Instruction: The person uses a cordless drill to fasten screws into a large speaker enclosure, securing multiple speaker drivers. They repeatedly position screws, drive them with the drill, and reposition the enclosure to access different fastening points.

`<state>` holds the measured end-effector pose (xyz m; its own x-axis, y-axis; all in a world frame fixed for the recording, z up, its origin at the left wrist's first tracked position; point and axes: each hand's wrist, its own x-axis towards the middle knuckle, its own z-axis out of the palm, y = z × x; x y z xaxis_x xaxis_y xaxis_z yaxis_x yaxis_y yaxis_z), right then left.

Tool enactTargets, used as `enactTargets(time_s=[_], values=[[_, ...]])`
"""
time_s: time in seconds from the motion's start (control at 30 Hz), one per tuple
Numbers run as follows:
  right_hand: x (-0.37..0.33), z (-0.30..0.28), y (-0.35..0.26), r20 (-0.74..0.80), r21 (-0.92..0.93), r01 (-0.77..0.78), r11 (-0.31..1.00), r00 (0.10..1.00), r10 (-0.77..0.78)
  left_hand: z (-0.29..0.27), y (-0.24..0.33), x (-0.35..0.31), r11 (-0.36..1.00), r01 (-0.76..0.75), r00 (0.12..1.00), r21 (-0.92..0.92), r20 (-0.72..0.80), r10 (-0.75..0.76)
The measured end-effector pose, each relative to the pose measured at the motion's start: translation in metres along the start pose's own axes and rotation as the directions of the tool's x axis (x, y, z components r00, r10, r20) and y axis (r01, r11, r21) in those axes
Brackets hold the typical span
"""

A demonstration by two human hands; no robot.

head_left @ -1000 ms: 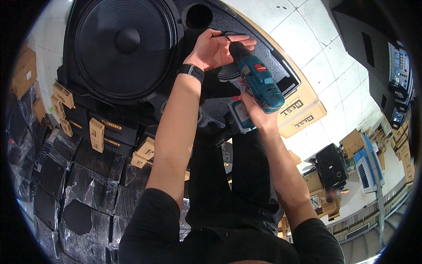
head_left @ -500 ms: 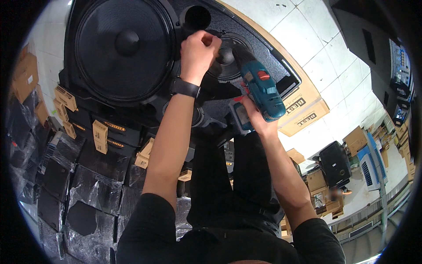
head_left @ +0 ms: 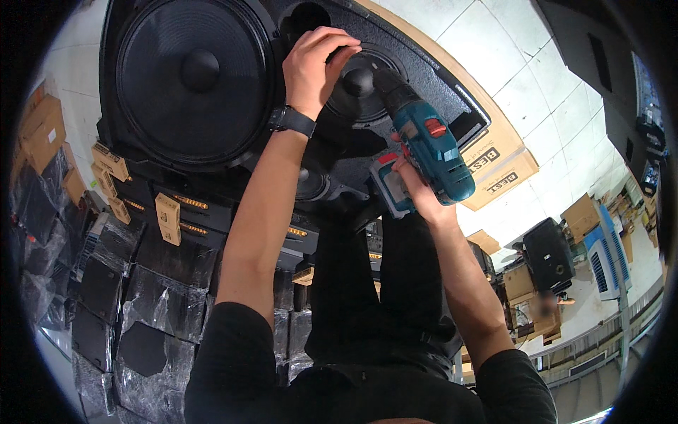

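**Drill nose close to bare cone and fingers: slip risk**

Landmark: mid cone. Right hand is wrapped round the grip of the teal drill, which sits to the cone's lower right, chuck overlapping the cone's right edge in view. Contact? Can't tell.

Left hand is at the cone's upper left, fingers curled, thumb and index tips close together; can't tell if anything's pinched there.

Risks, my read:
- Drill wanders or gets bumped: nose could dent or tear the cone.
- Trigger pressed early: left fingers are near the chuck.
- Anything small dropped could roll into the port hole, above left of the cone.
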<state>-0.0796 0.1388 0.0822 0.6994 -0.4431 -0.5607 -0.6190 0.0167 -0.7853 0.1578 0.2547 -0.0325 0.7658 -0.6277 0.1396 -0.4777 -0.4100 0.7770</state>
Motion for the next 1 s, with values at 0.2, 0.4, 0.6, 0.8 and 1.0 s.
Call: enactTargets(time_s=[0.2, 0.4, 0.6, 0.8, 1.0], values=[[-0.011, -0.001, -0.007, 0.069, 0.079, -0.037, 0.996, 0.997, 0.032, -0.021, 0.009, 0.002, 0.969, 0.073, 0.995, -0.236, 0.079, -0.055], [-0.016, 0.001, -0.022, 0.056, 0.027, -0.003, 1.0, 0.998, 0.002, -0.035, 0.024, -0.017, 0.286, 0.602, 0.742, -0.745, 0.391, -0.544], [-0.021, 0.0, -0.024, 0.075, 0.078, 0.022, 0.997, 0.997, -0.028, -0.039, 0.028, -0.035, -0.218, 0.552, 0.652, -0.805, 0.579, -0.489], [-0.028, -0.003, -0.02, 0.091, 0.0, 0.137, 0.991, 0.986, -0.137, -0.04, 0.034, -0.049, -0.481, 0.458, 0.6, -0.748, 0.659, -0.453], [-0.03, -0.002, -0.016, 0.095, 0.011, 0.185, 0.983, 0.978, -0.186, -0.038, 0.043, -0.054, -0.554, 0.392, 0.587, -0.734, 0.664, -0.464]])
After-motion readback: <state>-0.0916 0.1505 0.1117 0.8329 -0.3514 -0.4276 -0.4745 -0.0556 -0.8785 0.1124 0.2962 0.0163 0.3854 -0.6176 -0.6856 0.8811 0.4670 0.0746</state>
